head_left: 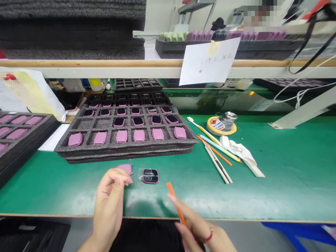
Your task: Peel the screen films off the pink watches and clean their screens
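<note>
My right hand (pixel 195 224) grips a flat orange plastic stick (pixel 175 201), its tip pointing up and left over the bench's front edge. My left hand (pixel 111 196) is closed, thumb pressed against curled fingers; what they hold, if anything, is too small to make out. Just beyond those fingers a pink watch case (pixel 125 168) lies on the green bench, partly covered by the hand. Between the hands rests a watch (pixel 150 176) with a black screen and pink frame, screen up. A clear film (pixel 141 173) sticks out past its left side.
A grey foam tray (pixel 128 147) of pink watch cases and black-screened watches sits behind my hands. Another foam tray (pixel 28 140) stands at left. To the right lie a toothbrush (pixel 203 129), a utility knife (pixel 218 164), white cloth (pixel 243 152) and a tape roll (pixel 214 131). A shelf (pixel 118 72) crosses above.
</note>
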{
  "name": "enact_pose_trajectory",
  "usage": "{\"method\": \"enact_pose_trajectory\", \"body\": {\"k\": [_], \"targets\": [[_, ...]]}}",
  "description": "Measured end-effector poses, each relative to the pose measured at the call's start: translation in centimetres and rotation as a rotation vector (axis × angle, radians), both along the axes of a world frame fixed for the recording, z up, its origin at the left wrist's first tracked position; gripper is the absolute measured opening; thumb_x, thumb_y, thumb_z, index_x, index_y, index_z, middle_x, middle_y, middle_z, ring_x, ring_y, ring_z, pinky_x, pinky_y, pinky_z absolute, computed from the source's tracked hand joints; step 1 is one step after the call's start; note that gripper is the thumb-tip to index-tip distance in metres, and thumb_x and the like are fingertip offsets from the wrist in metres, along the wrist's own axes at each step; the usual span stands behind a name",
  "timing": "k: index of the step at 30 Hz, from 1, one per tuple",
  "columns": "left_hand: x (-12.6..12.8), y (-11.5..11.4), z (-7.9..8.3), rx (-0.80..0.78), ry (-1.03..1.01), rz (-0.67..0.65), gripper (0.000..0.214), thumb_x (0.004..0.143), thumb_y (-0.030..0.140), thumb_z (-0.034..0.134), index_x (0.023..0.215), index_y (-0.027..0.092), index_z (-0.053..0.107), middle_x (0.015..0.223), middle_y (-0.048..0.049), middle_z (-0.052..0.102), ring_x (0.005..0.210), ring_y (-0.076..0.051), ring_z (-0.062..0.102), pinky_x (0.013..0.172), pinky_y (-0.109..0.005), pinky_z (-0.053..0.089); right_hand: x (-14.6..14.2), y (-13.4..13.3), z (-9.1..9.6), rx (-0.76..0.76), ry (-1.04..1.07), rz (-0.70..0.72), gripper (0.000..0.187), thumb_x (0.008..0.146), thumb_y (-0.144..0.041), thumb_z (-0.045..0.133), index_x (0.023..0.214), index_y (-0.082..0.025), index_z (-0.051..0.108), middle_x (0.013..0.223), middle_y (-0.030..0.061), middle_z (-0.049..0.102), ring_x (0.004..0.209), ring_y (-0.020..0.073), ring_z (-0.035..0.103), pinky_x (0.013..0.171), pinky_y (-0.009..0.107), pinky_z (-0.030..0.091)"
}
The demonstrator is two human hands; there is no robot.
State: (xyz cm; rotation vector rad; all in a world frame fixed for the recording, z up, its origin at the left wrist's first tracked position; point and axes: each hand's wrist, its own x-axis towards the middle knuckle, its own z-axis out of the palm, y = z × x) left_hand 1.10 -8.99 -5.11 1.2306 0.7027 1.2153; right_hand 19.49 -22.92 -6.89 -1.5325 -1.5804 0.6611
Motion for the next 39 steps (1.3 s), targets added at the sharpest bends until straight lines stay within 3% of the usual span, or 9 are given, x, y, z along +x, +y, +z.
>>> {"method": "enact_pose_trajectory", "body": {"k": [4,6,8,11,21,28,32,35,39], "targets": [[0.0,1.4,0.5,0.44,0.497,-0.184,0.041,0.105,0.043,0.035,0.099,0.029,0.073,0.11,-0.0022,0.071,0.109,-0.021,0.061,0.102,-0.036,0.043,5.2,1.7,2.0,0.017,0.302,-0.274,0.039,0.098,-0.039,0.058,0.136,-0.032,0.059,0.092,0.0038,0.076,0.044,0.009,0.06,0.039,0.018,0.049],[0.6,1.9,-0.3,0.604,0.751,-0.177,0.034,0.103,0.039,0.041,0.123,0.029,0.067,0.131,-0.0049,0.066,0.127,-0.026,0.054,0.109,-0.045,0.04,8.7,3.3,3.1,0.153,0.357,-0.318,0.051,0.082,-0.051,0.075,0.126,-0.028,0.065,0.12,0.0125,0.073,0.071,0.0219,0.075,0.046,0.027,0.058],[1.2,2.4,-1.6,0.725,0.906,-0.086,0.036,0.101,0.031,0.046,0.133,0.025,0.061,0.137,-0.0073,0.063,0.132,-0.03,0.052,0.109,-0.05,0.042,12.5,5.2,4.0,0.319,0.265,-0.582,0.049,0.072,-0.053,0.082,0.109,-0.022,0.071,0.107,0.0128,0.076,0.08,0.0265,0.076,0.059,0.035,0.063],[1.8,2.8,-3.4,0.827,0.955,-0.024,0.036,0.1,0.03,0.049,0.134,0.023,0.06,0.125,-0.0091,0.07,0.117,-0.03,0.062,0.099,-0.049,0.051,17.8,7.9,4.6,0.475,0.14,-0.906,0.041,0.088,-0.058,0.063,0.084,-0.017,0.07,0.074,0.0071,0.072,0.061,0.0193,0.068,0.065,0.038,0.061],[1.4,2.4,-3.2,0.721,0.778,-0.13,0.032,0.094,0.03,0.061,0.126,0.028,0.066,0.111,-0.0067,0.072,0.1,-0.025,0.069,0.084,-0.035,0.058,24.3,11.9,4.2,0.217,0.069,-0.891,0.022,0.103,-0.03,0.053,0.1,-0.014,0.068,0.094,0.0026,0.069,0.081,0.0137,0.069,0.074,0.03,0.059],[1.3,2.0,-2.8,0.618,0.832,-0.206,0.042,0.088,0.039,0.071,0.128,0.027,0.064,0.112,-0.0082,0.07,0.102,-0.027,0.067,0.087,-0.038,0.057,17.6,11.0,4.9,0.363,0.117,-0.879,0.014,0.095,-0.036,0.063,0.091,-0.023,0.063,0.083,0.0034,0.073,0.08,0.0197,0.074,0.081,0.034,0.058],[1.4,1.5,-2.1,0.542,0.882,-0.26,0.038,0.09,0.029,0.068,0.128,0.027,0.063,0.114,-0.0078,0.066,0.105,-0.025,0.065,0.092,-0.039,0.055,7.9,8.4,3.0,0.332,0.296,-0.58,0.016,0.094,-0.04,0.064,0.089,-0.026,0.061,0.063,-0.0011,0.07,0.059,0.0185,0.072,0.063,0.031,0.061],[1.6,1.3,-1.8,0.495,0.874,-0.289,0.04,0.089,0.022,0.067,0.128,0.027,0.062,0.117,-0.0076,0.065,0.108,-0.024,0.063,0.094,-0.038,0.053,1.7,5.9,0.9,0.206,0.328,-0.385,0.021,0.098,-0.038,0.058,0.1,-0.021,0.069,0.08,0.005,0.077,0.068,0.0195,0.076,0.064,0.031,0.064],[1.7,1.3,-1.3,0.452,0.839,-0.347,0.035,0.091,0.023,0.066,0.125,0.027,0.062,0.118,-0.0069,0.067,0.11,-0.024,0.062,0.096,-0.039,0.052,-1.7,3.9,-1.2,0.124,0.205,-0.456,0.009,0.095,-0.027,0.063,0.09,-0.021,0.066,0.075,0.0036,0.075,0.069,0.0171,0.075,0.064,0.024,0.062]]}}
